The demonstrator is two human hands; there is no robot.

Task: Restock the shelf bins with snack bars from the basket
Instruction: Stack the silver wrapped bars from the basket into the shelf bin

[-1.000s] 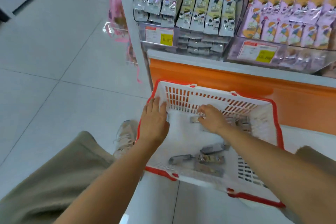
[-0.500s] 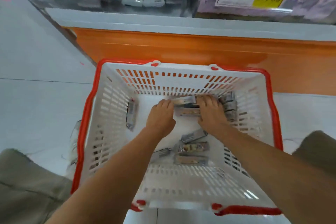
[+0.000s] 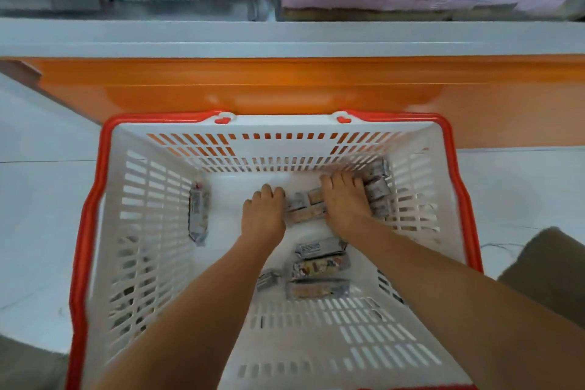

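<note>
both hands are down on the floor of the white, red-rimmed basket, close to its far wall. between them lies a small stack of snack bars, its long axis running from hand to hand, one end toward each palm. the left hand is knuckles-up with its fingers curled under against the stack's left end; whether it actually has hold of a bar i cannot tell. the right hand lies palm down over the stack's right end, fingers stretched toward the far wall, pressing rather than closing. just outside the right hand, on its little-finger side, a few more bars sit piled against the basket's wall, slightly angled. behind both wrists, between the forearms, three loose bars lie one after another, lengthwise across like the stack. well off from the left hand, a lone bar leans at the left wall, its long axis pointing away from the person. beyond the fingertips, shelf bins sit above an orange base.
</note>
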